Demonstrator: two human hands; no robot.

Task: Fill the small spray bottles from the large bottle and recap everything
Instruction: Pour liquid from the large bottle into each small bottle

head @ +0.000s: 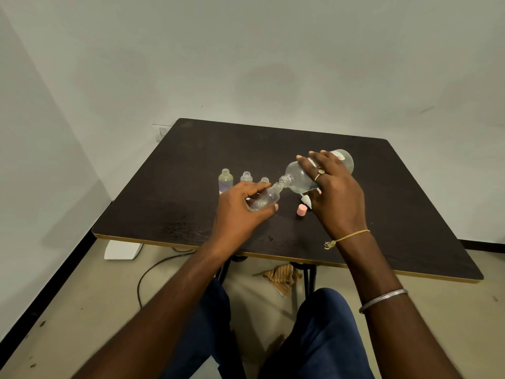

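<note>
The left hand [240, 209] has its fingers [258, 188] and thumb curled round a small bottle [266, 198]. It holds the bottle tilted just above the surface [177, 165], neck up and to the right. The right hand [334, 192] has its fingers [314, 160] wrapped over the large bottle [296, 175], which is tipped almost on its side with its mouth pointing left and down. The two mouths come together between the hands. I cannot tell whether they touch, and no stream shows plainly.

This looks like the pouring step, with this small bottle being filled. The next move calls for keeping the narrow necks lined up and watching the level. Then the large bottle must be tipped back before the small one overflows, and the small one set upright.

Just behind the left hand, three more bottles [246, 177] stand in a row with open necks. How full they are cannot be judged, so most of the filling and all the recapping seem to lie ahead.

A pink cap [301, 210] lies on the surface just beside the right hand. A white piece [306, 199] sits near it, partly hidden under the large bottle.
</note>
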